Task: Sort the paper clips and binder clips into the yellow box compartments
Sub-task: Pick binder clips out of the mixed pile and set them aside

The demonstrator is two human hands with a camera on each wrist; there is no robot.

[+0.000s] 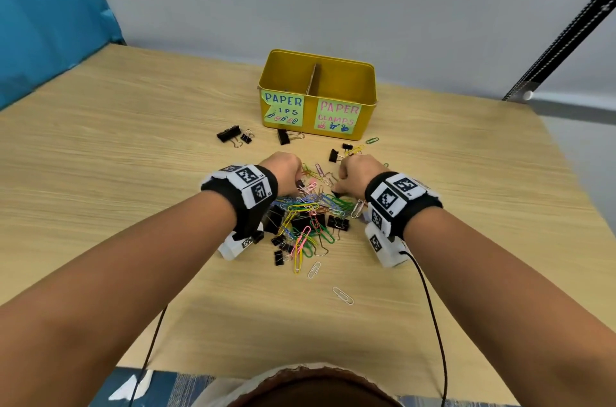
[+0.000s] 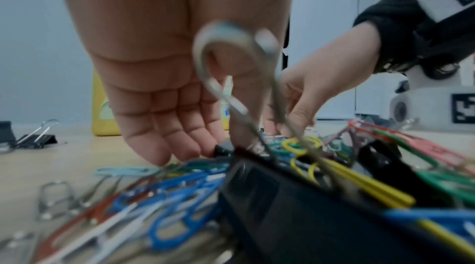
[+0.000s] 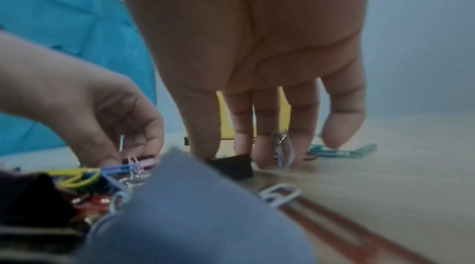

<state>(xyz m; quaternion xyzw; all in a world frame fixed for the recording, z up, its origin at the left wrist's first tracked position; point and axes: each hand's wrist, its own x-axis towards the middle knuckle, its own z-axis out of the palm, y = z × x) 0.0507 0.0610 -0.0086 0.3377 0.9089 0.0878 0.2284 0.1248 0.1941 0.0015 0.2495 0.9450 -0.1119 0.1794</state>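
The yellow box (image 1: pixel 368 106) stands at the back of the table, split by a divider, with a "PAPER CLIPS" label on the left and "PAPER CLAMPS" on the right. A mixed pile of coloured paper clips and black binder clips (image 1: pixel 310 216) lies in front of it. Both hands reach down into the pile's far end. My left hand (image 1: pixel 297 180) pinches a small black binder clip (image 2: pixel 223 149) between thumb and fingertips. My right hand (image 1: pixel 337 188) pinches another black binder clip (image 3: pixel 232 165) that lies on the table, its wire handles (image 3: pixel 282 150) standing between the fingers.
Loose binder clips (image 1: pixel 229 134) (image 1: pixel 284 136) (image 1: pixel 334 155) lie between the pile and the box. Two silver paper clips (image 1: pixel 343 295) (image 1: pixel 314 269) lie nearer me. A blue panel (image 1: pixel 50 6) stands at the left and a black rail (image 1: pixel 566 29) at the right. Wrist-camera cables hang over the front edge.
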